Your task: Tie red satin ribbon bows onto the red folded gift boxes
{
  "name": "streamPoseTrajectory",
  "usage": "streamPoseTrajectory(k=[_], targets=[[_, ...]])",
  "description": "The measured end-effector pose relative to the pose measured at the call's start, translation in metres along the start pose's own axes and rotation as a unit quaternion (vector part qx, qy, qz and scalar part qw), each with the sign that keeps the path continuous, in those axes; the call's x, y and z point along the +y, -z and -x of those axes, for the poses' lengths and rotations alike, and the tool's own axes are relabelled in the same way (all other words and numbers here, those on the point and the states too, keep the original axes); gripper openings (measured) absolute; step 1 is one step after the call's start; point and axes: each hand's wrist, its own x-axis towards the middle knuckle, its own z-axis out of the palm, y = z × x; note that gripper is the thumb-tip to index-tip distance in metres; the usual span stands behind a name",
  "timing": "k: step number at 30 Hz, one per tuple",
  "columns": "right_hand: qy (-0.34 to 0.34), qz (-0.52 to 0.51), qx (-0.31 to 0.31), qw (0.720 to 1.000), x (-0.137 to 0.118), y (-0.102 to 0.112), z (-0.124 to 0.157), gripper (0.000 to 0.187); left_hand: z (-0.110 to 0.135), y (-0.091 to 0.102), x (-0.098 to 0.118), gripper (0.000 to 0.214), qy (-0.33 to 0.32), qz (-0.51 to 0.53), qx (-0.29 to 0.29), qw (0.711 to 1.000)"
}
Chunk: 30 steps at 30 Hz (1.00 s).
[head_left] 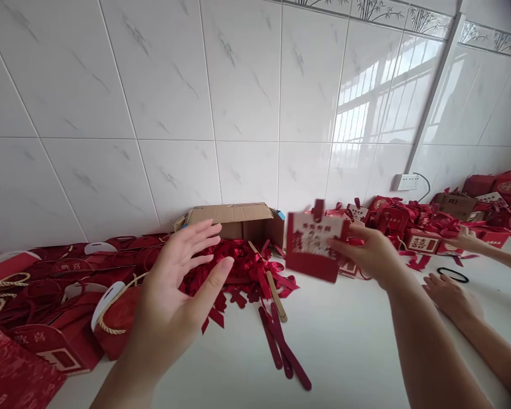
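Observation:
My right hand (370, 253) pinches the right side of a small red gift box (300, 264). A white printed tag (317, 230) covers the box's upper front, and a short dark-red strap stands up at its top. With fingers spread and nothing in it, my left hand (176, 287) is raised before a pile of red ribbons (238, 267). Below that pile, several dark-red strips (287, 349) with rounded ends lie on the white table (221, 375), alongside a gold strip (276, 295).
An opened cardboard box (230, 214) stands against the tiled wall behind the ribbons. Red boxes with gold rope handles (113, 312) crowd the left. More tagged red boxes (421, 241) line the right, where another person's hands (455, 295) rest near a black ring (452, 275).

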Motion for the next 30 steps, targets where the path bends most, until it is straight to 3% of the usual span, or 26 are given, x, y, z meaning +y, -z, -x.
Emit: streamPoseTrajectory(k=[3,7,13,19,25,30], targets=[[-0.012,0.012,0.2,0.98,0.028,0.012,-0.029,0.039,-0.002,0.005,0.005,0.038,0.013,-0.002,0.003,1.0],[0.015,0.008,0.314,0.949,0.066,0.005,-0.059,0.039,0.001,0.006,0.007,0.035,0.033,-0.015,0.001,0.999],[0.019,-0.214,0.294,0.931,0.124,-0.017,-0.087,0.036,0.004,0.003,0.0,0.036,0.031,-0.052,-0.016,0.998],[-0.056,-0.324,0.25,0.911,0.161,-0.022,-0.1,0.031,0.001,0.002,-0.007,0.037,0.022,-0.075,-0.031,0.996],[-0.119,-0.38,0.248,0.883,0.162,-0.022,-0.103,0.015,0.003,0.001,-0.008,0.036,0.021,-0.077,-0.037,0.996],[-0.117,-0.4,0.286,0.863,0.146,-0.019,-0.101,0.015,0.002,0.007,-0.005,0.035,0.013,-0.063,-0.011,0.998]])
